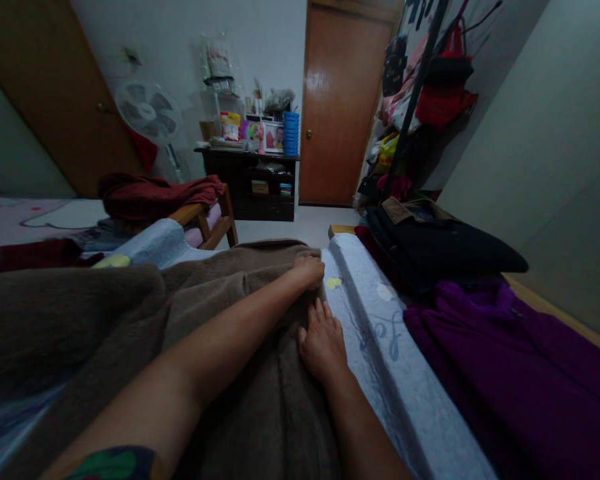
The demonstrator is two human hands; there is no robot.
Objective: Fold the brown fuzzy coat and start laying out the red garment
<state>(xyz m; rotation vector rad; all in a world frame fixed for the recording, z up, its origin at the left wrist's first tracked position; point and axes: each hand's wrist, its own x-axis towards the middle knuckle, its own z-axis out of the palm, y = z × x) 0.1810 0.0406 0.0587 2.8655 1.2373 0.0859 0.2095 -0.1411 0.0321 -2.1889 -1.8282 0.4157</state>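
A brown fleecy cloth [220,293], perhaps a coat or a blanket, lies spread with soft folds over the bed. My left hand [309,270] is closed on its far right edge, fingers curled into the fabric. Just nearer to me, my right hand [325,340] rests flat along the same edge, with its fingers stretched out. Beyond that edge shows the pale patterned bed sheet [380,320] with a grey stripe. The cloth's left part is bunched up, and my left forearm crosses over its middle.
On the right lie a folded purple garment [510,373] and a stack of dark clothes [430,240]. A dark red cloth [160,193] hangs over a wooden bed end at left. Farther back stand a white fan [147,110], a dark cabinet [275,190] and a closed door [347,100].
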